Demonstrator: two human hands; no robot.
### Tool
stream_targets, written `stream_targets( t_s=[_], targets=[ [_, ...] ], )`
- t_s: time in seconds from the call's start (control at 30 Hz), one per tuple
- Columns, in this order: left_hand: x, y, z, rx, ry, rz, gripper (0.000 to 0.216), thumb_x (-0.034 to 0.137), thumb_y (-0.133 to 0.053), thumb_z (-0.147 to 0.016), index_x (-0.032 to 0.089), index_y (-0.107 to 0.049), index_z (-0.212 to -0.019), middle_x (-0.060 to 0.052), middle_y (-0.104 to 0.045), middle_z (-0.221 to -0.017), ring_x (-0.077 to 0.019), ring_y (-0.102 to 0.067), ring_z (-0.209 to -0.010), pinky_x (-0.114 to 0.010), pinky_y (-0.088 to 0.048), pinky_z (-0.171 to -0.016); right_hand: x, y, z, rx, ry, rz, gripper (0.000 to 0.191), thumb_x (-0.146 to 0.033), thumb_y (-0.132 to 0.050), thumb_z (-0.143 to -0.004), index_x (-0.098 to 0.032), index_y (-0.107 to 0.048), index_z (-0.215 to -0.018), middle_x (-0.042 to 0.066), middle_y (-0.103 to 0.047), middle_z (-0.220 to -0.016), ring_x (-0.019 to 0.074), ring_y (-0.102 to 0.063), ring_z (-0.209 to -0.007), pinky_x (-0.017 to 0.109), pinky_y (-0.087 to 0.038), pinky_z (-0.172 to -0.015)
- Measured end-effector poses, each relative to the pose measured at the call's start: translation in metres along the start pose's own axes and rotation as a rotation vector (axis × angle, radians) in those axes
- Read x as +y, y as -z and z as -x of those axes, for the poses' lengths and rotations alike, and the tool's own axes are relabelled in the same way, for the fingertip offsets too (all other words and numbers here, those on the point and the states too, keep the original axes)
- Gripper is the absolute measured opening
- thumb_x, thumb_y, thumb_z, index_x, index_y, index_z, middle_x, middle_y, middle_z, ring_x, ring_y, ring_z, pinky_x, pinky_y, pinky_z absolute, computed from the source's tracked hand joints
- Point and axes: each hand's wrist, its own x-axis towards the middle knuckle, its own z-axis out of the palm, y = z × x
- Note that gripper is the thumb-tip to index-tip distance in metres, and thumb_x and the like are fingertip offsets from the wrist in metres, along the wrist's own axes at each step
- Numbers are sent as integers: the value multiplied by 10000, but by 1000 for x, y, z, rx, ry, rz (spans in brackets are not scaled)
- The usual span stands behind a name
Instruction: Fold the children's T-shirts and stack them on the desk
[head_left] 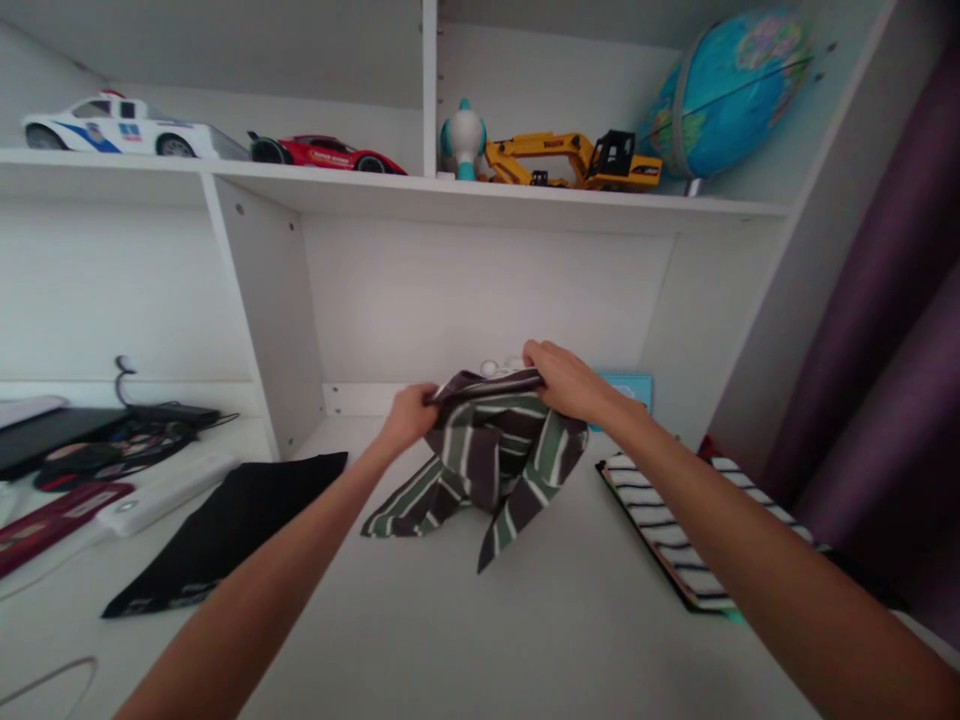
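Observation:
A striped garment [480, 450] in green, dark brown and white hangs crumpled between my two hands above the white desk. Its top edge is stretched from side to side, and two loose pointed ends droop toward the desktop. My left hand [410, 415] pinches the left end of that edge. On the other end, my right hand [566, 378] has its fingers closed round the fabric. The garment's exact kind cannot be made out from its folds.
A folded black cloth [232, 525] lies at left, near a white power strip [169, 492] and cables. Folded black-and-white striped cloth [675, 530] lies at right. Overhead, a shelf [360, 190] holds toy cars, a yellow toy excavator [577, 158] and a globe [735, 95].

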Motion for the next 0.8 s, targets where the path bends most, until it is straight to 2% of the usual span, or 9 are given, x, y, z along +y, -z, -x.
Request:
stream_targets(
  t_s=[0.1, 0.2, 0.27, 0.33, 0.47, 0.57, 0.7, 0.77, 0.8],
  targets=[
    [-1, 45, -29, 267, -76, -87, 414, 39, -389, -612, 144, -637, -926, -36, -658, -836, -176, -579, -817, -252, -417, -740, 33, 0, 6, -5, -194, 151, 271, 1, -419, -698, -117, -553, -902, 110, -530, -878, 191, -518, -793, 263, -370, -654],
    [5, 84, -45, 546, -105, -162, 407, 64, -389, -649, 158, -616, -973, -36, -643, -906, -166, -561, -849, -254, -401, -763, 58, 7, 8, 92, -359, 186, 266, -67, -358, -773, -92, -586, -908, 155, -507, -912, 234, -521, -823, 309, -385, -651],
    [6, 102, -52, 675, -85, -190, 357, 112, -393, -712, 158, -607, -993, -41, -635, -919, -163, -554, -847, -263, -396, -774, 69, 17, 7, 194, -449, 190, 290, -140, -342, -806, -104, -578, -970, 157, -493, -952, 246, -520, -830, 326, -392, -647],
    [2, 115, -58, 744, -64, -203, 319, 153, -397, -757, 151, -604, -1000, -44, -631, -922, -156, -548, -837, -265, -392, -779, 76, 27, 3, 312, -502, 162, 294, -185, -353, -805, -134, -574, -991, 140, -497, -964, 245, -522, -821, 332, -394, -645],
    [-7, 129, -62, 789, -50, -206, 278, 171, -413, -800, 117, -590, -1008, -32, -622, -923, -124, -531, -810, -239, -387, -765, 78, 45, -4, 478, -470, 49, 281, -151, -364, -769, -158, -559, -971, 90, -559, -863, 219, -534, -780, 334, -400, -675],
    [-3, 142, -51, 879, -76, -207, 257, 198, -402, -840, 84, -578, -989, -21, -610, -896, -113, -516, -801, -241, -385, -778, 66, 67, -1, 599, -401, -17, 291, -114, -347, -762, -147, -532, -983, 55, -578, -772, 203, -552, -755, 342, -412, -707],
    [10, 178, -28, 1164, -198, -275, 249, 176, -382, -849, 47, -578, -932, -7, -588, -850, -126, -521, -843, -276, -390, -805, 39, 110, 17, 870, -281, 68, 288, -212, -344, -808, -185, -508, -1043, 80, -556, -953, 236, -525, -922, 383, -396, -798],
    [13, 198, -18, 1279, -309, -275, 300, 236, -375, -862, 38, -585, -939, 2, -576, -829, -149, -534, -883, -302, -396, -809, 32, 128, 26, 936, -262, 119, 307, -263, -320, -824, -221, -505, -1067, 80, -541, -1008, 257, -484, -1009, 402, -365, -843],
    [14, 206, -14, 1291, -354, -238, 341, 299, -385, -861, 38, -590, -938, 7, -569, -816, -166, -540, -902, -316, -402, -809, 34, 133, 30, 937, -260, 115, 312, -288, -311, -830, -237, -506, -1068, 76, -541, -1012, 264, -478, -1020, 412, -357, -849]
  ],
)
